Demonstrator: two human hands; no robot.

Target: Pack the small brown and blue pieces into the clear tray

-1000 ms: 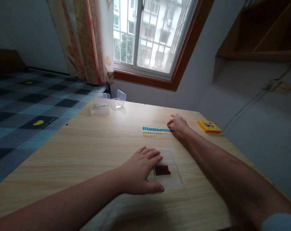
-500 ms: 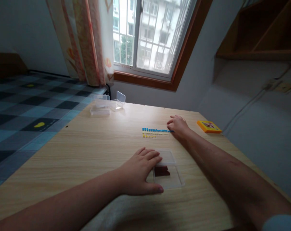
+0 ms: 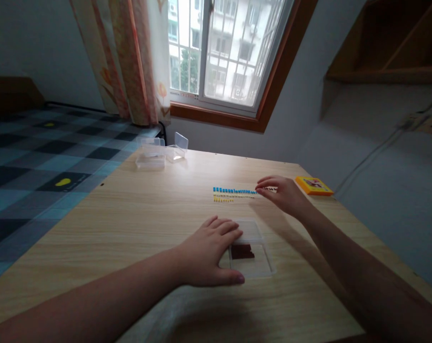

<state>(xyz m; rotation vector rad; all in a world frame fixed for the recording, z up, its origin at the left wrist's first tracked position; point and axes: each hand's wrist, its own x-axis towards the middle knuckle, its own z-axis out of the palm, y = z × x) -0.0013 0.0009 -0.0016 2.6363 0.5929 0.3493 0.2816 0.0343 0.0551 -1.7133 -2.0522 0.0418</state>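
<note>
So, left hand nearest, on the wood-grain table: fingers spread, thumb apart, fingertips overlapping the left edge of a clear case. Case lies unfolded flat, lid half on the far side; dark reddish-brown pieces sit in the near half, toward the left.

Beyond it, small parts in rows: yellow row nearest, then a greyish row, then blue row.

Right hand is at the right end of the blue row, thumb and fingertips close together. Can't tell if they pinch a piece. A few dark pieces show just past the fingers.

Right edge of table: orange-yellow box, printed panel on top, lettering too small to read.

Left, on the bed, checked cloth has a yellow heart with illegible text beside it.

Far left table corner: two clear boxes, one left of the other, lids raised. Window behind.
</note>
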